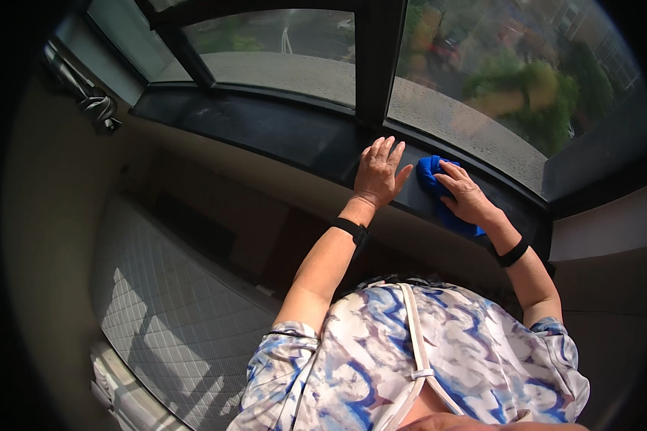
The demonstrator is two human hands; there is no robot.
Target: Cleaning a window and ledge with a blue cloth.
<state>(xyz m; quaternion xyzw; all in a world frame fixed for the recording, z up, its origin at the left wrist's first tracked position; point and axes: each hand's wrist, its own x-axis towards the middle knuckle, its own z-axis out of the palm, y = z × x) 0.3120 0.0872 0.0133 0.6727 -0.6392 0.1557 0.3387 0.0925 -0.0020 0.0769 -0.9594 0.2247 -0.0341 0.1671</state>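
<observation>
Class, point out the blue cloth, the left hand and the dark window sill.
blue cloth (430,172), head view, bunched upper end.
left hand (377,176), head view, back of hand.
dark window sill (266,129), head view, bare top surface.

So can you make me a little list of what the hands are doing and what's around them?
left hand: flat on the dark sill, fingers spread, holding nothing
right hand: pressing on a blue cloth
cloth: bunched, lying on the sill beside the left hand
wrists: a black band on each
window: right above the sill, dark frame, trees and a street outside
below, left: a quilted grey pad
</observation>
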